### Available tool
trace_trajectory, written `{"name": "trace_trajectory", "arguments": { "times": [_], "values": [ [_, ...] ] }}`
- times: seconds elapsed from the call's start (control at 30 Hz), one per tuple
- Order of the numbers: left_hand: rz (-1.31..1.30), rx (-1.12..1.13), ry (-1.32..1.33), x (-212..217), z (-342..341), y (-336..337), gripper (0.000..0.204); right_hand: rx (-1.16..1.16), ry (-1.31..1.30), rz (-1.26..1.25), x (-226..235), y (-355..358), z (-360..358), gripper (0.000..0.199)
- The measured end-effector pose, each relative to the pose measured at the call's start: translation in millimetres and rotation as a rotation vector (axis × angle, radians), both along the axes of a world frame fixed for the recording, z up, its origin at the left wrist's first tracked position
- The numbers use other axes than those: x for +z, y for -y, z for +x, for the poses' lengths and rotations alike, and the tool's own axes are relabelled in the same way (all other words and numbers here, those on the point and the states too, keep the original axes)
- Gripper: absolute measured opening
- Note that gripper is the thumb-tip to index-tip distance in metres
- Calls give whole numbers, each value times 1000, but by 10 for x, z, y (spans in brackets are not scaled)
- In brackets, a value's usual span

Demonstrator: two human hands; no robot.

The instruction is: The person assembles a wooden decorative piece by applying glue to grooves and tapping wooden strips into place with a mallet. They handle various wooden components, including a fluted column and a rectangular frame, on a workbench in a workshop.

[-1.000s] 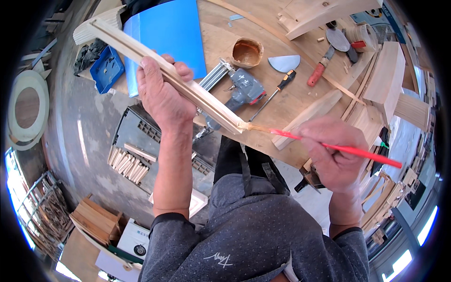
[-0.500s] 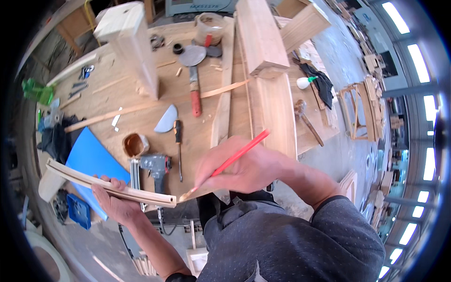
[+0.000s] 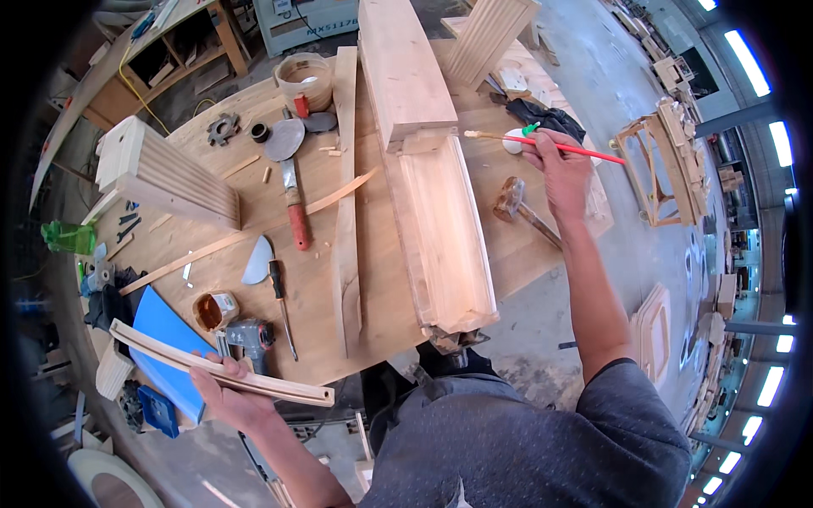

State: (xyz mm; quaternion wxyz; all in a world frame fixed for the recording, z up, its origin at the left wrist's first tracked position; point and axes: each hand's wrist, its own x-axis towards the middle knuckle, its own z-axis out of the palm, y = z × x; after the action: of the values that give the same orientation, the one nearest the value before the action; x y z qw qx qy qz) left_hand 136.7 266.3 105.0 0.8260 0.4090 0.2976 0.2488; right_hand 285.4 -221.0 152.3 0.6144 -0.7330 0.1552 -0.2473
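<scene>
My left hand point(image 3: 233, 400) is closed round a curved, pale wooden strip point(image 3: 284, 387) with a groove along it and a hole near its right end. The strip slants over the front left edge of the workbench, above a blue sheet point(image 3: 161, 347). Out to the right, my right hand point(image 3: 563, 178) pinches a thin brush with a red handle point(image 3: 600, 156), held nearly level, its pale bristle end pointing left. Just behind the brush stands a white bottle with a green tip point(image 3: 511, 146); whether they touch I cannot tell. A wooden mallet point(image 3: 510, 200) lies to the left of that hand.
Large wooden beams point(image 3: 449, 245) and a fluted block point(image 3: 174, 186) occupy the bench point(image 3: 377, 275). On its left half lie a red-handled scraper point(image 3: 297, 224), a screwdriver point(image 3: 278, 279), a brown-stained pot point(image 3: 212, 313), a nail gun point(image 3: 251, 337) and a tub point(image 3: 305, 78).
My right hand has carried the brush from the strip's right end up and right, across the beam to beside the white bottle. My left hand still holds the strip. The view has shifted.
</scene>
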Motion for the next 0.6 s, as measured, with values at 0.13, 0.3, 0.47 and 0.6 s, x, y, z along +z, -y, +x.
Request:
{"name": "trace_trajectory", "arguments": {
  "times": [0.13,0.3,0.47,0.6],
  "values": [
    [-20,-45,20,-19,-30,343,35,0,-42,11,-259,125,174,18],
    [14,-52,3,-62,-76,617,39,30,-79,42,-451,191,343,16],
    [19,-86,33,-95,-112,736,40,69,-48,56,-561,274,437,13],
    [31,-76,23,-101,-100,805,41,94,14,25,-592,311,456,11]
  ]
}}
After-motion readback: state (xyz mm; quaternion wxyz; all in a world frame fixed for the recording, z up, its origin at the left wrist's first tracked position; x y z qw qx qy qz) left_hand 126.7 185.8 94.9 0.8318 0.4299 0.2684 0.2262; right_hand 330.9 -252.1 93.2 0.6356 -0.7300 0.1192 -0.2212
